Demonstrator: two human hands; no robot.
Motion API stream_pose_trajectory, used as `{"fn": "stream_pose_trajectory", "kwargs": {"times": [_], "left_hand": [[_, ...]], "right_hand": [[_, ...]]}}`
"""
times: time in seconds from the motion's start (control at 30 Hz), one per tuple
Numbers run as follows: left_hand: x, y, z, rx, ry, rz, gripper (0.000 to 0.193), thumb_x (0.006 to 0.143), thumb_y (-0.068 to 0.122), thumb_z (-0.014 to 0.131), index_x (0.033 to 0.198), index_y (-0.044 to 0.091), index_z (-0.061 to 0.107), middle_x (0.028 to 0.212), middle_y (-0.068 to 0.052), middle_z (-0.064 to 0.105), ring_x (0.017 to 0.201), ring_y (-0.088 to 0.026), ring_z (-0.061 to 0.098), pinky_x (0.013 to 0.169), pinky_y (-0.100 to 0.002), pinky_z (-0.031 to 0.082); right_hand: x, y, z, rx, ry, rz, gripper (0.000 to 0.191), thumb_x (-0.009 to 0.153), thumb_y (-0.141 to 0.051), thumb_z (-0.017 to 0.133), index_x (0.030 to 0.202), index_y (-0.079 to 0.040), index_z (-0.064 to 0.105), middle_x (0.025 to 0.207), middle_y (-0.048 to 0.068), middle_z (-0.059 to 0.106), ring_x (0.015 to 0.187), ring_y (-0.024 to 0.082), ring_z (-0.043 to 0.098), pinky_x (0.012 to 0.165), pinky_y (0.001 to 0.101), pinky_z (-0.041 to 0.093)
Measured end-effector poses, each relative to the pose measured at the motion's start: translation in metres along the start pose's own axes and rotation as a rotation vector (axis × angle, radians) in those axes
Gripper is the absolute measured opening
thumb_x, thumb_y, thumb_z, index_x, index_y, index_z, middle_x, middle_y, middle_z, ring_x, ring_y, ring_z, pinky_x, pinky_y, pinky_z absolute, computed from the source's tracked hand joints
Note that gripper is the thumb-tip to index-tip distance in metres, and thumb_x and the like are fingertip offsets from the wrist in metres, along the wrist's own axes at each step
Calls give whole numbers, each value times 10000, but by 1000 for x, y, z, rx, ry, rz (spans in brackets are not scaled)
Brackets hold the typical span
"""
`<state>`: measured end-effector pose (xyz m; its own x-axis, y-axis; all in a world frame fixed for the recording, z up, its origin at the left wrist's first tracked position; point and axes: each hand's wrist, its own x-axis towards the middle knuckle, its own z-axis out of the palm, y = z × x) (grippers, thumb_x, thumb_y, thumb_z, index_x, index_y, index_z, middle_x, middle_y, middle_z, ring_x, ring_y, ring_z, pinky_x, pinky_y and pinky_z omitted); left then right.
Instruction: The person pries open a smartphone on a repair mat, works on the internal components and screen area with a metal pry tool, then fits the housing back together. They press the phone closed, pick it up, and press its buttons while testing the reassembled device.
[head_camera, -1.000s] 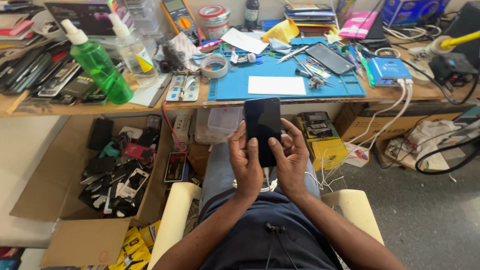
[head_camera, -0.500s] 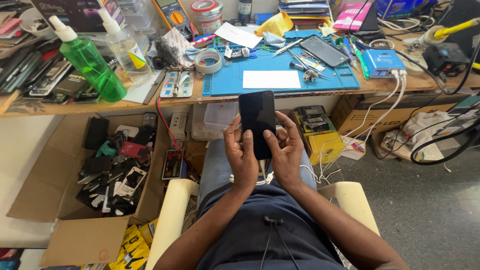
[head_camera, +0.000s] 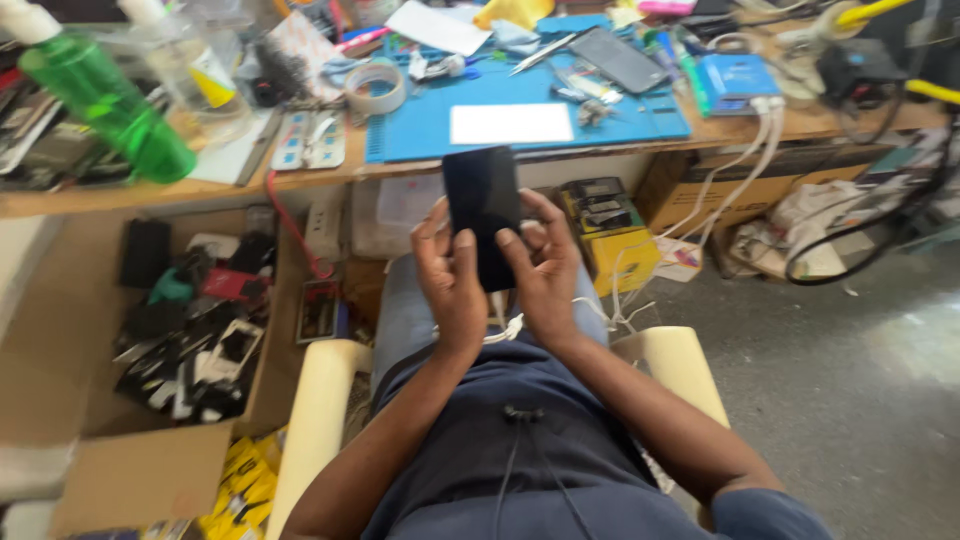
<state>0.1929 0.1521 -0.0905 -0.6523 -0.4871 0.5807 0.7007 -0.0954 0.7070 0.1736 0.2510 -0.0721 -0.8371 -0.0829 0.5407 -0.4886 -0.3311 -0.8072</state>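
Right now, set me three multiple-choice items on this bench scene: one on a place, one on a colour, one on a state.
1. Where is the black phone?
A. flat on the blue mat
B. held in both hands above the lap
C. in the cardboard box

2. What colour is the spray bottle at the bench's left end?
A. green
B. red
C. white

3. What state is the phone's screen in?
A. lit with a picture
B. dark
C. lifted off the body

Answers:
1 B: the left hand and right hand grip its lower half, in front of the bench edge.
2 A: its body is clear green.
3 B: the face shows plain black, nothing lit or raised.
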Motion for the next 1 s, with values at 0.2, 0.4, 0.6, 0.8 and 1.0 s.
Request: {"fn": "stream_pose_trajectory", "kwargs": {"times": [0.2, 0.4, 0.6, 0.8, 1.0], "left_hand": [[1, 1, 6, -79, 16, -94, 442, 1093, 81, 525, 1507, 34, 375, 1388, -165, 591, 1212, -179, 614, 1005, -311, 522], [-1, 16, 14, -80, -12, -94, 396, 1114, 30, 455, 1497, 42, 357, 1357, -229, 605, 1183, -198, 639, 1005, -335, 554], [-3, 18, 17, -51, -27, -59, 378, 1129, 45, 456, 1493, 48, 352, 1374, -243, 609, 1217, -208, 653, 1023, -327, 556], [0, 2, 5, 79, 4, -54, 439, 1092, 113, 552, 1503, 52, 408, 1343, -160, 593, 1164, -191, 616, 982, -331, 528], [2, -7, -2, -40, -2, -45, 405, 1112, 112, 517, 1500, 31, 433, 1247, -130, 647, 1113, -136, 613, 963, -299, 506]], "right_hand": [[3, 5, -5, -82, 44, -13, 531, 990, -7, 707, 1494, -18, 538, 1051, 50, 660, 924, 78, 587, 791, 252, 510], [0, -1, -5, 133, 6, 99, 519, 1012, -47, 679, 1498, -33, 496, 992, 8, 695, 908, 45, 642, 770, 213, 530], [-2, -12, -8, 128, -3, 78, 517, 1024, -78, 683, 1505, -20, 503, 949, 7, 693, 886, 46, 641, 768, 220, 525], [2, -5, -4, -161, 54, -160, 423, 951, -11, 684, 1355, -5, 560, 1240, 30, 609, 1013, 88, 615, 843, 253, 532], [3, 1, 1, 7, 24, 32, 505, 997, -27, 681, 1471, -26, 507, 906, 1, 670, 830, 33, 609, 703, 203, 501]]}}
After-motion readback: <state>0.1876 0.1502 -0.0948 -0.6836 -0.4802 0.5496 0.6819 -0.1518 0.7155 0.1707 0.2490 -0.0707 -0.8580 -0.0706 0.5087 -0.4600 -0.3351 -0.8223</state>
